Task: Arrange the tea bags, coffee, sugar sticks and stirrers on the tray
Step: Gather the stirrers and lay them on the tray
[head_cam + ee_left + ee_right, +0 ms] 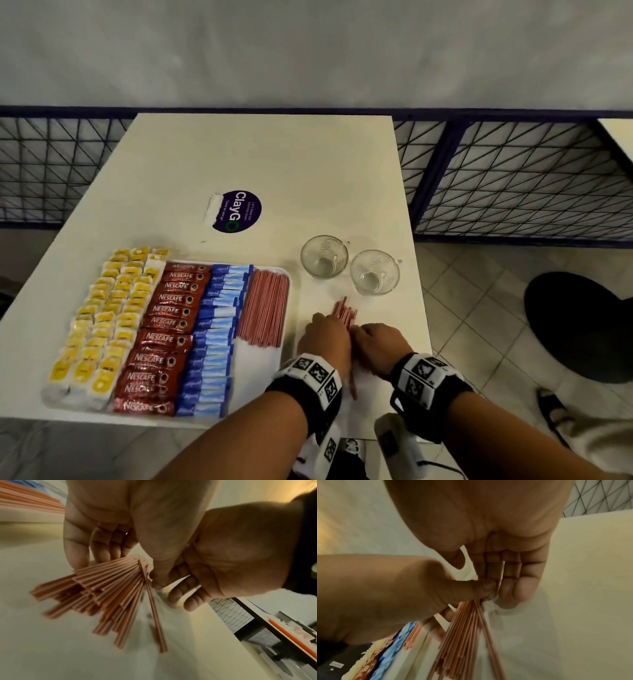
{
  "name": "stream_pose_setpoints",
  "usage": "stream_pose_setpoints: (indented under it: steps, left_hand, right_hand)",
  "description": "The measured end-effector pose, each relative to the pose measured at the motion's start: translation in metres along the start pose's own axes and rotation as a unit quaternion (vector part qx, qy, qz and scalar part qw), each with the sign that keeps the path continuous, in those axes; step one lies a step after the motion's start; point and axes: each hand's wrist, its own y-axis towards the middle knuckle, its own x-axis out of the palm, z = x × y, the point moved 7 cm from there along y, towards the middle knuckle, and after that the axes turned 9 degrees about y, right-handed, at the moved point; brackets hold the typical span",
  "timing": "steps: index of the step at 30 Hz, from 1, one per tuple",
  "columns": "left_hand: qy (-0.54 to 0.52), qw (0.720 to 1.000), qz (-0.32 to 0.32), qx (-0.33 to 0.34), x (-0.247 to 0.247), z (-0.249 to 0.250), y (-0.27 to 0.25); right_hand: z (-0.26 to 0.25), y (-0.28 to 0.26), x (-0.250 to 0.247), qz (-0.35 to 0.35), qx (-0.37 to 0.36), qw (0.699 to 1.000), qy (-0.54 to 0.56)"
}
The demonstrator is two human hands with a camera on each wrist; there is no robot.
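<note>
Gathering a loose bundle of stirrers (345, 312) between left hand (324, 339) and right hand (376, 344), fingers of both curled round it. Fanned out beyond the fingertips, just right of the tray (260, 373).

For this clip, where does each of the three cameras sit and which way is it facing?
Head: worn on the head, looking forward and down at the table, tray and both forearms.
Left wrist: looks along the left hand at the fanned stirrer bundle; the right hand shows too.
Right wrist: looks along the right hand at the same bundle; the left hand shows too.
Shared: all three show the bundle between both hands.
</note>
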Motion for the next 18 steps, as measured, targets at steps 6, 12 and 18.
stream_pose_setpoints:
  steps: [6, 12, 18]
  left_hand:
    - [0.009, 0.999, 0.027, -0.015, 0.0, -0.003, 0.005]
    - [0.025, 0.998, 0.047, -0.022, 0.004, -0.016, 0.017]
    - [0.074, 0.996, 0.04, -0.018, 0.008, -0.013, 0.022]
  right_hand:
    - [0.014, -0.001, -0.021, 0.027, -0.027, 0.995, -0.091]
    - [0.023, -0.008, -0.022, -0.027, -0.034, 0.988, -0.151]
    - [0.017, -0.012, -0.008, -0.065, -0.074, 0.97, -0.221]
